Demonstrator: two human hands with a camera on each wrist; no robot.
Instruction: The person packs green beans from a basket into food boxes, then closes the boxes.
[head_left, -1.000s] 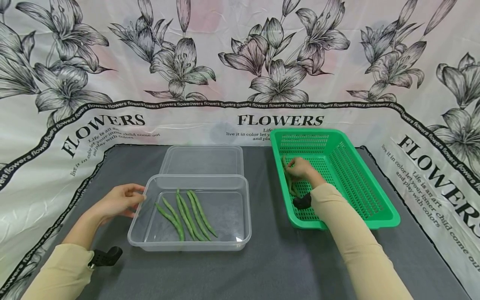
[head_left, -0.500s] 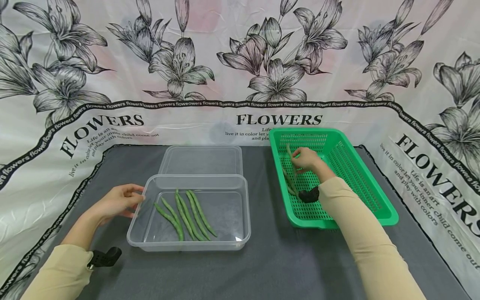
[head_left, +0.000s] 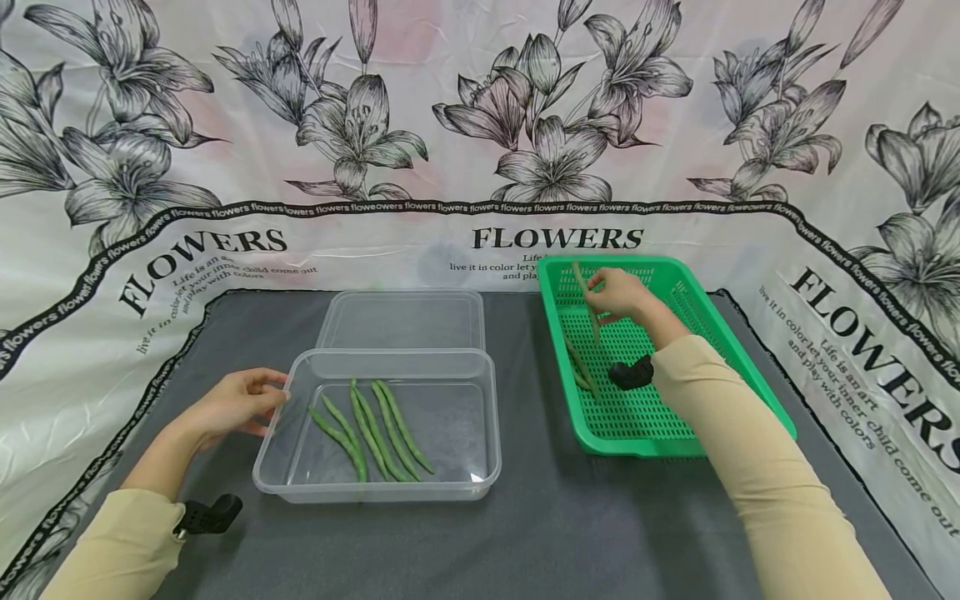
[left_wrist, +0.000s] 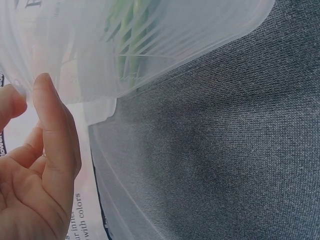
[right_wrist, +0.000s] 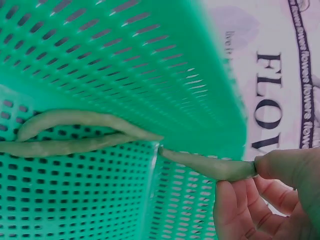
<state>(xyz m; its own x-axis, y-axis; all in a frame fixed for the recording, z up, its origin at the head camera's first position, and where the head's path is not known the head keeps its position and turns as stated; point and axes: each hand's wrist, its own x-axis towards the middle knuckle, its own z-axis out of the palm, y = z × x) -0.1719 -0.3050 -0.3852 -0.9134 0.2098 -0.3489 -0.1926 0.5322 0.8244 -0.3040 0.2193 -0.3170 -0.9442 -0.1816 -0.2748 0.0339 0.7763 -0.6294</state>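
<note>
My left hand (head_left: 232,404) is at the left rim of a clear plastic container (head_left: 378,493); in the left wrist view its thumb and index finger (left_wrist: 50,107) pinch the rim. Inside the container lie several green beans (head_left: 395,425), roughly side by side. Over the far left part of a green plastic basket (head_left: 738,383), my right hand (head_left: 622,296) pinches one green bean (right_wrist: 210,166) between thumb and fingers. The bean hangs lengthwise, its lower end near the basket wall. Two more green beans (right_wrist: 65,119) rest on the basket floor along its left side.
Behind the container lies a clear lid (head_left: 405,321), flat on the grey cloth (head_left: 517,517). A white floral curtain (head_left: 412,167) rises at the back and sides. Each wrist carries a black camera mount (head_left: 210,514).
My right hand has lifted one green bean off the basket's left side and moved it up and toward the back. The left hand and container have stayed in place.
</note>
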